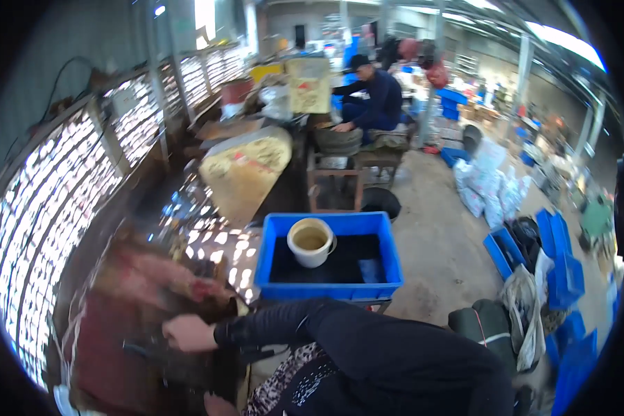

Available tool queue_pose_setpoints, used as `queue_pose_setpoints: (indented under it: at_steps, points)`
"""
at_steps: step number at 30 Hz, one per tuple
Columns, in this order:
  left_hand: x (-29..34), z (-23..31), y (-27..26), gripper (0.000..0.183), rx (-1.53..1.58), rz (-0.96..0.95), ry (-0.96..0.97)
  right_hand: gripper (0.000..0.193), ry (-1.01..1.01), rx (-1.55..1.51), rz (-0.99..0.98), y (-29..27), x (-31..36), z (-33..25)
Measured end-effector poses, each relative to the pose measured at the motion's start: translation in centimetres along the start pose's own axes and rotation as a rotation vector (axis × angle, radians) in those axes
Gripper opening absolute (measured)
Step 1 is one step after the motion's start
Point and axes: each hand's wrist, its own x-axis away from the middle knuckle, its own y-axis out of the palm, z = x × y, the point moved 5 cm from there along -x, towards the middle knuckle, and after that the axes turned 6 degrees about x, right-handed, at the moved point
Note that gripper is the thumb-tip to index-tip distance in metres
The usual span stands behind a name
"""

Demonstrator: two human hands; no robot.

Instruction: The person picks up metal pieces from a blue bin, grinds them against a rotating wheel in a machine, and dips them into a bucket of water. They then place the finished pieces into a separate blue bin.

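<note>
My right hand (189, 333), in a black sleeve, reaches across to the left over a dark, blurred work place. Its fingers look curled closed; what they hold, if anything, I cannot make out. Just below it is a dark, narrow tool-like piece (142, 349). Beyond the hand is a smeared reddish cloth-like cover (145, 277). At the lower edge only part of my left hand (218, 404) shows, its fingers hidden. Ahead of my right arm stands a blue plastic tub (262, 260) with dark contents, and a cream bucket (310, 243) with a handle sits in it.
A person (374, 97) in dark clothes sits farther ahead, one hand over a dark round container (338, 142). A yellowish machine guard (246, 166) stands left of them. White sacks (491, 184), blue crates (565, 277) and a dark green bundle (484, 329) lie on the right. Slatted wall (48, 187) runs along the left.
</note>
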Motion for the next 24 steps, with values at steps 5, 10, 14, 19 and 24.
queue_pose_setpoints:
  at_steps: [5, 10, 14, 19, 24]
  points:
    - [-0.6, -2.8, 3.7, 0.020, -0.054, 0.201, 0.307, 0.006, -0.545, 0.287, 0.273, -1.5, -5.9, -4.6]
    - [-1.8, -0.4, 2.0, 0.019, 0.270, 0.168, 0.206, 0.028, -0.337, 0.005, 0.197, 0.6, -12.4, -2.4]
    - [-1.8, -1.0, 2.1, 0.019, 0.299, 0.194, 0.141, 0.045, -0.185, -0.115, 0.049, 3.4, -14.3, -3.3]
    - [-2.1, -1.3, 1.7, 0.017, 0.291, 0.114, 0.100, 0.048, -0.162, 0.085, -0.216, 6.9, -13.9, -5.0]
    - [-1.8, -0.9, 1.0, 0.010, 0.296, 0.160, 0.162, 0.042, -0.218, 0.266, -0.241, 8.4, -13.0, -5.0]
